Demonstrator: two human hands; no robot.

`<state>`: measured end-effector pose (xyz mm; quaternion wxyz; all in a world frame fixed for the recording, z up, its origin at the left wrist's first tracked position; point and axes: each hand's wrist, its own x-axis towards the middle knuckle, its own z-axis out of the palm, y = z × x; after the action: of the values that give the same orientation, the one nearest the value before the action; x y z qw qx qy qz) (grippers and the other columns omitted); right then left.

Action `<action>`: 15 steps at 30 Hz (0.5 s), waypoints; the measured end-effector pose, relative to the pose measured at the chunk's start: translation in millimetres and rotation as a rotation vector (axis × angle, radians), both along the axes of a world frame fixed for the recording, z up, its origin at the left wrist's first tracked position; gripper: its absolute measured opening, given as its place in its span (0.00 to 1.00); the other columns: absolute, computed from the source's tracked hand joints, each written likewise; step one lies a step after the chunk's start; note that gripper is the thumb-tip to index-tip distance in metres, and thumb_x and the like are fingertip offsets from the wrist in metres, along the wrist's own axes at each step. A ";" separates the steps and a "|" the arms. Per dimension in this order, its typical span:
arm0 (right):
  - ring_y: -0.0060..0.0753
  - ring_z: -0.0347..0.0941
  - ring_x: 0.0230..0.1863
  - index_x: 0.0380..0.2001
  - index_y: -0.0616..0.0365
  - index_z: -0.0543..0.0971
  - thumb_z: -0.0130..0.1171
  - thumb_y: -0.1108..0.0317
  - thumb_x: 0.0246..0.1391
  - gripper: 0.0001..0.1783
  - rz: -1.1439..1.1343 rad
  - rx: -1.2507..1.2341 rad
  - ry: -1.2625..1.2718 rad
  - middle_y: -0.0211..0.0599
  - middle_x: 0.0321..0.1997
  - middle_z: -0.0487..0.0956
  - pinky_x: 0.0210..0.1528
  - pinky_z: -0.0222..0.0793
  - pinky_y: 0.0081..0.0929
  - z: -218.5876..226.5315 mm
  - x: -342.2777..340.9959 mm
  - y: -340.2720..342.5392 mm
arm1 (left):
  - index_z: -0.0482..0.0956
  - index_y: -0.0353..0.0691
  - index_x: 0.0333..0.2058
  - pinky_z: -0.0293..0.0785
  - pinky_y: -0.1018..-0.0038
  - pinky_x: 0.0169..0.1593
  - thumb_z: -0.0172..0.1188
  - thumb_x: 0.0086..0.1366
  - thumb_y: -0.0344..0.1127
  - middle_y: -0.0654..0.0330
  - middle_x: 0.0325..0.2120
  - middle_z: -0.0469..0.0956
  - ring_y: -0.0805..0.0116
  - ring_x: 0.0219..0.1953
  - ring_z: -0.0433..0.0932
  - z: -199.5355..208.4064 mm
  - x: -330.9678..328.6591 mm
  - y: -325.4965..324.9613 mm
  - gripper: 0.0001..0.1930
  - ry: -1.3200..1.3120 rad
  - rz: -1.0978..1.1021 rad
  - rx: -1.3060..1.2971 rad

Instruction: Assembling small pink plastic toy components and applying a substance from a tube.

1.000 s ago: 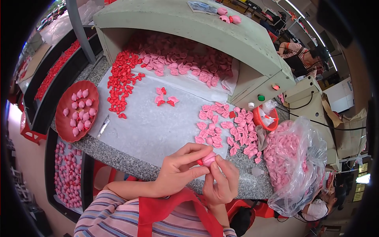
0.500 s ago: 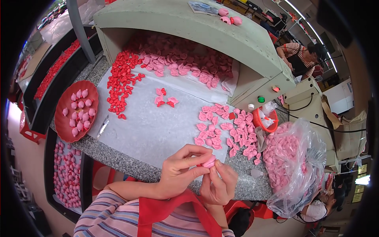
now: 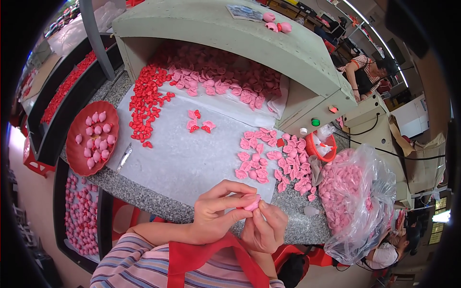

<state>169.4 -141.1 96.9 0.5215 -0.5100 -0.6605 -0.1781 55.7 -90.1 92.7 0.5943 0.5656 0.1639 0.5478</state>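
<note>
My left hand pinches a small pink soft piece between thumb and fingers, above the near edge of the white sheet. The fingertips of my right hand close on the same piece from the other side. My fingers cover part of it, so its full shape is hidden. Just beyond my hands lie several loose pink curled pieces. Further off, in the middle of the sheet, sit 3 pink pieces with red bits joined to them.
Red pieces and pink pieces heap by the grey-green cabinet. A red plate of pink balls stands left. At right are an orange basket and a bulging clear bag. Another person works at far right.
My hands stay nearly in place, with the pink piece turned slightly and shifted a little lower between the fingertips. The person at far right has moved an arm.
</note>
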 end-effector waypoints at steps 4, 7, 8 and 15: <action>0.37 0.73 0.28 0.30 0.62 0.77 0.61 0.85 0.34 0.15 0.013 0.004 0.003 0.40 0.37 0.75 0.27 0.69 0.24 3.2 0.4 -0.3 | 0.76 0.35 0.38 0.73 0.70 0.46 0.58 0.49 0.16 0.47 0.42 0.69 0.58 0.44 0.73 0.7 -0.8 0.4 0.16 -0.001 0.009 0.041; 0.37 0.73 0.28 0.30 0.61 0.77 0.61 0.84 0.34 0.14 0.014 0.009 -0.003 0.40 0.37 0.76 0.27 0.69 0.23 6.2 1.8 -0.2 | 0.76 0.35 0.39 0.73 0.70 0.46 0.58 0.49 0.16 0.47 0.42 0.69 0.58 0.44 0.73 2.3 0.2 0.6 0.16 0.015 0.014 0.061; 0.37 0.73 0.28 0.30 0.61 0.77 0.61 0.84 0.35 0.14 0.017 0.012 -0.005 0.40 0.37 0.76 0.26 0.69 0.23 7.2 2.9 -0.2 | 0.76 0.36 0.39 0.73 0.70 0.46 0.58 0.49 0.16 0.47 0.42 0.69 0.58 0.44 0.73 3.0 1.3 0.6 0.16 0.007 0.018 0.073; 0.40 0.68 0.39 0.32 0.58 0.76 0.65 0.78 0.34 0.16 0.029 -0.090 0.168 0.42 0.38 0.71 0.39 0.66 0.32 16.4 13.6 -5.2 | 0.77 0.37 0.39 0.73 0.71 0.44 0.58 0.51 0.19 0.46 0.41 0.70 0.59 0.43 0.73 12.2 7.7 1.9 0.15 -0.056 -0.052 0.011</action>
<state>183.0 -146.4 113.2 0.5541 -0.5365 -0.6290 -0.0973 63.4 -88.1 104.9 0.6095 0.5573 0.1293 0.5487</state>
